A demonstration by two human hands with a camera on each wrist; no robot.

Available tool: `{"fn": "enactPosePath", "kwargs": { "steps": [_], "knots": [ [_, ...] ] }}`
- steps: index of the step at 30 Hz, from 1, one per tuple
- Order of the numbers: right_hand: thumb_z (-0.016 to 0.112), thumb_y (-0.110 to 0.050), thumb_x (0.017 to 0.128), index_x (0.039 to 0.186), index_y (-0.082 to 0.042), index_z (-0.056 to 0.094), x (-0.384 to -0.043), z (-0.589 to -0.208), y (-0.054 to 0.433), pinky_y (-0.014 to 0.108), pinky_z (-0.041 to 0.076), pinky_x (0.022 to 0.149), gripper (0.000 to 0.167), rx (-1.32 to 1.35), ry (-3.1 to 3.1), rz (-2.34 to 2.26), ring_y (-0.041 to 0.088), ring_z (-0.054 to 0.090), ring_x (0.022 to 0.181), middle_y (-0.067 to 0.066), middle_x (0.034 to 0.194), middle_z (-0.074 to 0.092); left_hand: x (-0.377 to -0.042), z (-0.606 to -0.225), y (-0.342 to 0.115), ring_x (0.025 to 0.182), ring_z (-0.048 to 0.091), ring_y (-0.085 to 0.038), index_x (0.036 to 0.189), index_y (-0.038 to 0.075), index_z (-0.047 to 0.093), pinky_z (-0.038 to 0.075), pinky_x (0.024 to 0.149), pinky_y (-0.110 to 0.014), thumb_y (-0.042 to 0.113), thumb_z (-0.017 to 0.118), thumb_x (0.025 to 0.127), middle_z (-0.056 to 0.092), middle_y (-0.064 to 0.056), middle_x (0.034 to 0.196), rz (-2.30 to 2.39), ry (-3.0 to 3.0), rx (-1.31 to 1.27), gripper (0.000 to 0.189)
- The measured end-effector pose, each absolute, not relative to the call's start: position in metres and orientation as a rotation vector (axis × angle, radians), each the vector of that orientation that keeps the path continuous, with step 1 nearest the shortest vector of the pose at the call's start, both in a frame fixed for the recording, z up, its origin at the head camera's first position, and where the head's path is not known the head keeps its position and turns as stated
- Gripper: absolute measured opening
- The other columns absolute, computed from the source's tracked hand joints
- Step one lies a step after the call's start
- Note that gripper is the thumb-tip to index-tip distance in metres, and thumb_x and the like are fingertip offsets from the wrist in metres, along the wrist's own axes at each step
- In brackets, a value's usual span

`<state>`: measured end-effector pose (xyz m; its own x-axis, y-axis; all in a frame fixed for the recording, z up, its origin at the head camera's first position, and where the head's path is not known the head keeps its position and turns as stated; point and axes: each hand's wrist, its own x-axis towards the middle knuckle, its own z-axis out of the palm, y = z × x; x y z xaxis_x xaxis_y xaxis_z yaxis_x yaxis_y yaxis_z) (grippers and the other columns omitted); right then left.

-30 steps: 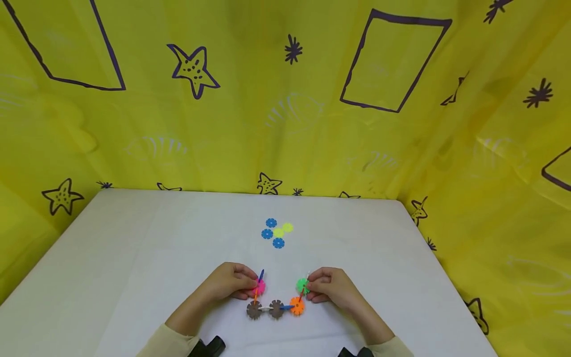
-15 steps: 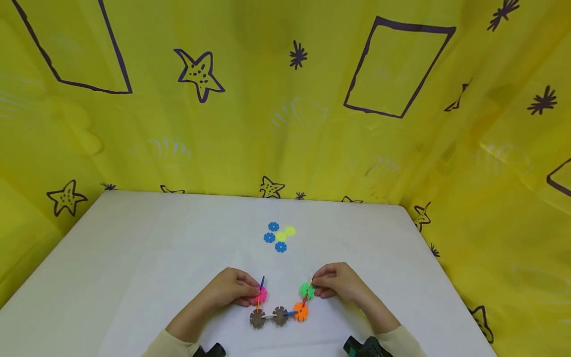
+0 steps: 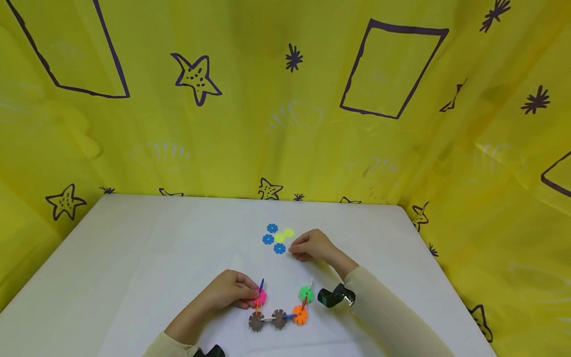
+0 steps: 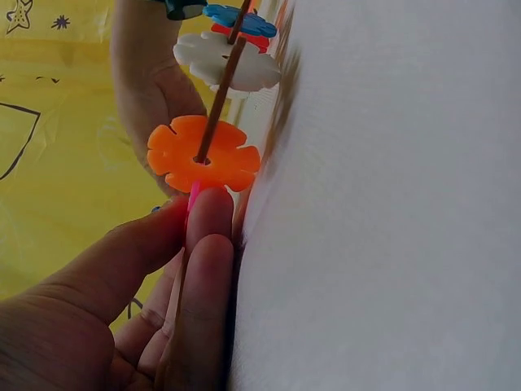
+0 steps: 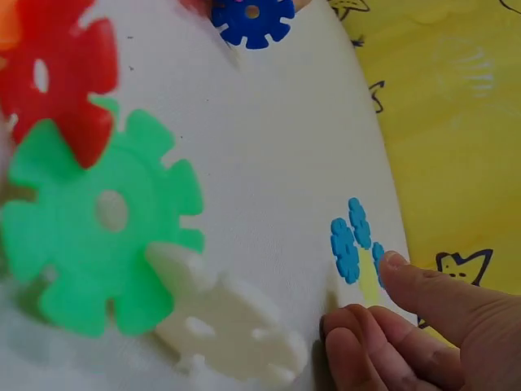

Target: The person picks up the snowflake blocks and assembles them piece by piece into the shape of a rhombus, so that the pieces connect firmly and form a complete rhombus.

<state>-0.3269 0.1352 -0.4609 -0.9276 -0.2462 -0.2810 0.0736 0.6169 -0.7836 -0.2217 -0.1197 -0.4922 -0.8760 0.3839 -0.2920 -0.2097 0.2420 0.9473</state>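
A U-shaped chain of notched plastic discs, slotted into one another, stands on the white table. My left hand pinches its pink disc between thumb and fingers. Beyond that are an orange disc, two grey-brown discs, and, at the right end, a green disc with a white disc in it. My right hand is off the chain, just right of the loose blue disc nearest me. Its thumb and fingers are apart, with nothing seen between them.
Two more loose blue discs and two yellow discs lie in that cluster, towards the far side of the table. Behind the table hangs a yellow patterned curtain. A black wrist camera is on the right wrist.
My right hand has let go of the chain's right end, by the green and white discs, and moved forward to the loose discs. The left hand keeps hold of the pink disc.
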Motion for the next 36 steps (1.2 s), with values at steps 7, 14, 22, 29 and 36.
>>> {"fn": "enactPosePath", "kwargs": {
  "steps": [7, 14, 22, 29, 36],
  "knots": [
    [0.085, -0.024, 0.078, 0.084, -0.007, 0.078, -0.341, -0.463, 0.115, 0.02, 0.052, 0.055, 0.02, -0.186, 2.584, -1.142, 0.01, 0.059, 0.056, 0.001, 0.069, 0.068, -0.221, -0.491, -0.119, 0.059, 0.065, -0.007, 0.099, -0.007, 0.071, 0.058, 0.058, -0.023, 0.008, 0.073, 0.086, 0.072, -0.005, 0.075, 1.682, 2.043, 0.166, 0.019],
    [0.089, -0.027, 0.072, 0.08, -0.008, 0.078, -0.343, -0.471, 0.111, 0.019, 0.048, 0.051, 0.023, -0.171, 2.619, -1.131, 0.01, 0.056, 0.054, 0.0, 0.065, 0.066, -0.222, -0.491, -0.119, 0.06, 0.065, -0.007, 0.099, -0.006, 0.071, 0.058, 0.058, -0.022, 0.008, 0.073, 0.086, 0.073, -0.006, 0.076, 1.683, 2.036, 0.166, 0.019],
    [0.091, -0.028, 0.068, 0.079, -0.008, 0.075, -0.341, -0.476, 0.108, 0.02, 0.046, 0.052, 0.028, -0.224, 2.691, -1.136, 0.011, 0.057, 0.059, 0.001, 0.07, 0.066, -0.222, -0.491, -0.12, 0.059, 0.064, -0.007, 0.099, -0.006, 0.071, 0.058, 0.058, -0.022, 0.008, 0.074, 0.086, 0.072, -0.005, 0.075, 1.668, 2.054, 0.164, 0.019],
    [0.091, -0.023, 0.068, 0.077, -0.008, 0.073, -0.34, -0.474, 0.107, 0.02, 0.047, 0.053, 0.025, -0.257, 2.706, -1.116, 0.012, 0.057, 0.062, 0.001, 0.07, 0.066, -0.221, -0.49, -0.12, 0.059, 0.064, -0.007, 0.098, -0.006, 0.071, 0.058, 0.058, -0.023, 0.008, 0.074, 0.086, 0.072, -0.004, 0.074, 1.668, 2.055, 0.159, 0.019],
    [0.089, -0.021, 0.071, 0.079, -0.007, 0.073, -0.34, -0.472, 0.106, 0.02, 0.047, 0.054, 0.023, -0.276, 2.687, -1.072, 0.012, 0.056, 0.063, 0.0, 0.07, 0.065, -0.222, -0.49, -0.12, 0.06, 0.065, -0.007, 0.098, -0.006, 0.071, 0.058, 0.058, -0.022, 0.007, 0.074, 0.085, 0.072, -0.004, 0.074, 1.686, 2.033, 0.158, 0.019]
  ]
}}
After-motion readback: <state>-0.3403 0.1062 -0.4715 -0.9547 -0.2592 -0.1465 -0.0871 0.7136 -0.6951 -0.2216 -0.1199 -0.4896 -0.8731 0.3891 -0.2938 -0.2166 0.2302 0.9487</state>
